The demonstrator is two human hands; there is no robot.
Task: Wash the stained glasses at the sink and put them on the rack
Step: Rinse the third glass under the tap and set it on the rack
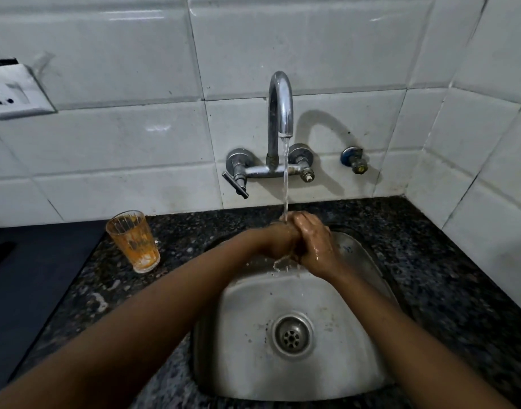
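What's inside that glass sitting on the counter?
The glass shows orange staining on its walls and a pale residue at the bottom. Whether any liquid remains cannot be told. Both hands are clasped under the tap's stream, away from it.

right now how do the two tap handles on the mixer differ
The left handle carries a long dark lever angled down toward the counter; the right handle ends in a short stub with a pale tip and no lever. Both are chrome valves on the same wall mixer, on either side of the running spout.
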